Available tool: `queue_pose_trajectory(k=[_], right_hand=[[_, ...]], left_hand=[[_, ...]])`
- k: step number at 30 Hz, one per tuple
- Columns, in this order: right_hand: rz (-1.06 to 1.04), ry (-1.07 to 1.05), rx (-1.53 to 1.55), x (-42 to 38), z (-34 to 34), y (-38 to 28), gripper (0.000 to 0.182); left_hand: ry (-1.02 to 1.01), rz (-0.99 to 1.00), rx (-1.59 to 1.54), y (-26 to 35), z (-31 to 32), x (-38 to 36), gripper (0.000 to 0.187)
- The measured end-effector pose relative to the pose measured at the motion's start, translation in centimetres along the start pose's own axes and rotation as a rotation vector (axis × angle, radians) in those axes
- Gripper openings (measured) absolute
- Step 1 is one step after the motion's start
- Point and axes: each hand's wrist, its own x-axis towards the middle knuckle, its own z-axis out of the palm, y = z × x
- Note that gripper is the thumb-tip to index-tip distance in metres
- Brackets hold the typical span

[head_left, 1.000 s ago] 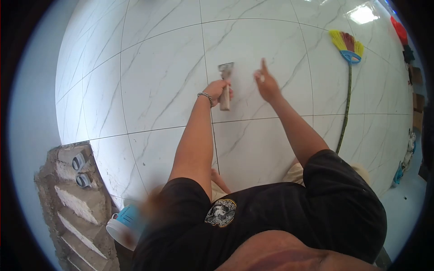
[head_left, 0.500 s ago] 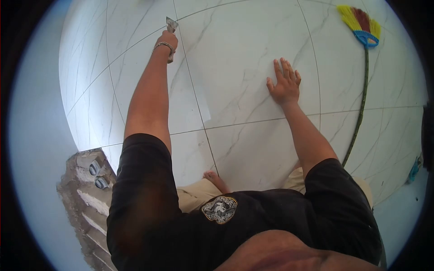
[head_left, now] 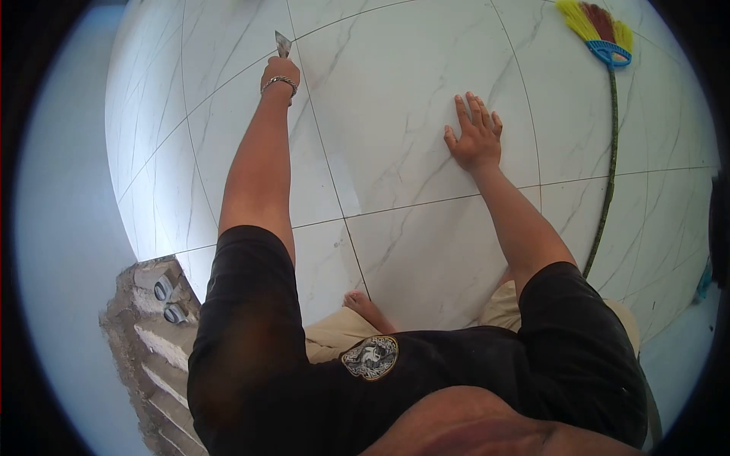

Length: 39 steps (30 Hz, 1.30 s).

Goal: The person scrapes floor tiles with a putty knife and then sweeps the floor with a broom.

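Observation:
My left hand (head_left: 280,70), with a chain bracelet at the wrist, is closed around the handle of a putty knife (head_left: 283,44). Its metal blade points away from me, close to where the dark joint lines between the tiles cross. Most of the handle is hidden in my fist. Farther right, my right hand (head_left: 477,140) lies palm down on a large white marbled floor tile (head_left: 403,129), fingers spread and holding nothing.
A broom (head_left: 610,55) with yellow and red bristles lies on the right, its long stick (head_left: 610,159) running toward me. At lower left, rough steps (head_left: 163,342) drop beside the tile edge, with a pair of sandals (head_left: 169,300) on them. My bare foot (head_left: 365,308) is below.
The putty knife has turned in my left hand, so its blade looks narrower and less handle shows behind the fist. My right hand stays flat on the tile; the view has shifted slightly.

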Motion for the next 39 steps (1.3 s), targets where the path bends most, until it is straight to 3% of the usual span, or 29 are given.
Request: queue_pose_trajectory(k=[17,20,21,23,29,34,36,39], right_hand=[[0.019,-0.046,-0.004,0.2,-0.2,0.0,0.065],[0.021,-0.054,-0.017,0.1,-0.4,0.0,0.065],[0.023,-0.056,-0.011,0.1,-0.3,-0.1,0.065],[0.019,-0.017,0.002,0.1,0.0,0.0,0.064],[0.031,-0.048,0.001,-0.1,0.0,0.2,0.064],[0.031,-0.036,0.003,-0.3,0.0,0.2,0.064],[0.026,-0.028,0.007,-0.1,0.3,0.3,0.063],[0.02,-0.022,-0.009,-0.2,0.4,0.4,0.063]], left_hand=[[-0.055,0.037,0.084,0.4,0.7,2.4,0.041],[-0.151,0.07,0.19,-1.1,3.3,7.2,0.036],[-0.151,0.069,0.196,-0.5,2.5,6.6,0.036],[-0.374,0.105,0.277,1.6,-0.2,4.7,0.03],[-0.44,0.05,0.064,1.2,0.3,3.2,0.028],[-0.497,0.054,0.175,-0.2,0.9,-3.1,0.028],[-0.478,-0.043,0.03,-0.2,0.5,-6.9,0.027],[-0.516,0.099,0.29,-3.2,3.9,-8.2,0.026]])
